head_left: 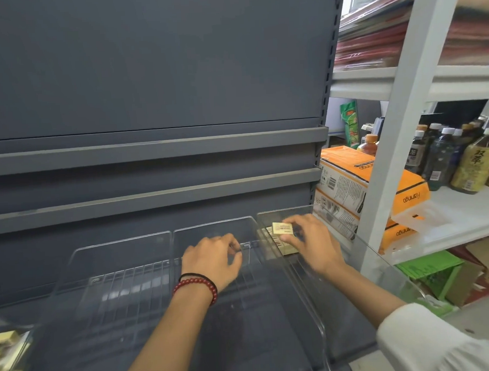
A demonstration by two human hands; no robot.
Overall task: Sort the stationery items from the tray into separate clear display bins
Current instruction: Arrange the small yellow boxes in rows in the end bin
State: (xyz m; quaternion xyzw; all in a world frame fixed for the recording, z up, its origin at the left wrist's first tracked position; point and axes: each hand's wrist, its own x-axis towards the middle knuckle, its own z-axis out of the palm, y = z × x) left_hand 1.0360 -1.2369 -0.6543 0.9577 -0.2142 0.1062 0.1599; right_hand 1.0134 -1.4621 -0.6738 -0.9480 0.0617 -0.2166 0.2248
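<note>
At the near left corner the tray holds more yellow packs. Ahead, clear bins stand on the grey shelf. The left hand lies at the middle bin's far wall with its fingers curled; I cannot tell whether they grip it. The right hand pinches one pack between fingers and thumb, over the right bin and just above the stack already there.

To do this well, I judge, lower the pack flat and square onto the stack and let go only once it is seated.

The pack's red print is too small to read. Farther right, orange boxes carry upside-down lettering I cannot make out. The bottles show 茶 and 双.
</note>
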